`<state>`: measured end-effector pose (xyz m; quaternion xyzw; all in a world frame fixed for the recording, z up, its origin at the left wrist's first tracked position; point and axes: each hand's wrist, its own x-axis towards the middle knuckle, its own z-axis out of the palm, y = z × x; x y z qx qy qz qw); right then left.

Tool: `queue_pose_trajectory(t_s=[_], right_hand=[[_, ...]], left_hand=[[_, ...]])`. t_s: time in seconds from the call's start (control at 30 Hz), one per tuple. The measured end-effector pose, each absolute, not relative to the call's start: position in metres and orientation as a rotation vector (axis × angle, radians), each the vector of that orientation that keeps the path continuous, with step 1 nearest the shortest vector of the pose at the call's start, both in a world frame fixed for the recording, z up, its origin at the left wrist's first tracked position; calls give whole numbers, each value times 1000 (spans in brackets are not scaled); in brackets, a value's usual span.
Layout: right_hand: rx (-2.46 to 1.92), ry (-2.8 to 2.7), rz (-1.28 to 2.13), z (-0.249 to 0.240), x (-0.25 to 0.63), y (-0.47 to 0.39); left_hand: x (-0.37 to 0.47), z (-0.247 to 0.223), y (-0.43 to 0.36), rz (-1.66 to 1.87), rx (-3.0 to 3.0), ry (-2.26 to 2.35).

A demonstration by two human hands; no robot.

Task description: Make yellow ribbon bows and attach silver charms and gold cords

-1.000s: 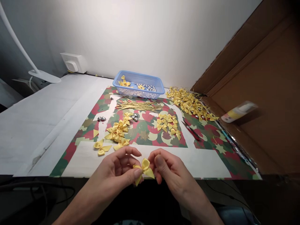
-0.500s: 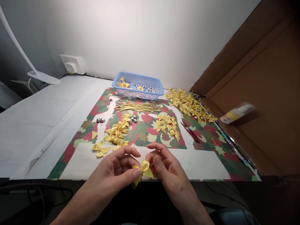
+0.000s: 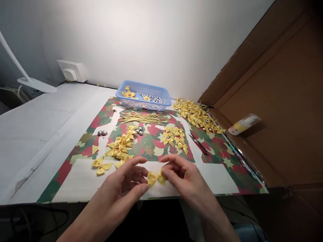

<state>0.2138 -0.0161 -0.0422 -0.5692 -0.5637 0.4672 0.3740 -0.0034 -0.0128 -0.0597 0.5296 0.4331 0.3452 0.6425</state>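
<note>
Between my two hands a yellow ribbon bow (image 3: 156, 178) is held just above the white strip at the table's front edge. The thumb and fingers of my left hand (image 3: 123, 188) pinch its left loop. On the other side my right hand (image 3: 188, 181) grips the right loop between thumb and finger. Several yellow bows (image 3: 120, 145) lie in a cluster beyond my left hand, with a single bow (image 3: 101, 165) nearer the front. Past my right hand sits a smaller group of bows (image 3: 174, 137).
A blue basket (image 3: 143, 88) holds silver bells and bows. Gold ties (image 3: 142, 117) lie before it. Silver bells (image 3: 102, 133) rest at left. Red-handled scissors (image 3: 199, 144), a large bow pile (image 3: 196, 114) and a bottle (image 3: 243, 124) by cardboard (image 3: 272, 101) are at right.
The bow has turned and now spreads level between both hands. My right hand has closed on its right loop. The whole view has shifted slightly, moving the table's things left.
</note>
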Motion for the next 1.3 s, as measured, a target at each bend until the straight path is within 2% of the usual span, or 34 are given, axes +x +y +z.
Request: queue_pose_trajectory(t_s=[0.1, 0.4, 0.63, 1.0, 1.2, 1.3], right_hand=[[-1617, -1463, 876, -47, 230, 5], [-1800, -1655, 297, -51, 243, 20], [-1691, -1920, 112, -66, 221, 13], [-1592, -1974, 93, -65, 227, 15], [-1477, -2059, 611, -48, 157, 18], [-1515, -2058, 663, -50, 132, 26]], left_hand=[[-2, -62, -16, 869, 1194, 1035], [-11, -77, -28, 846, 1122, 1060], [-13, -79, -26, 805, 1101, 1067], [-18, -61, -19, 677, 1263, 917], [-26, -61, -28, 602, 1336, 931], [-32, -62, -32, 637, 1312, 938]])
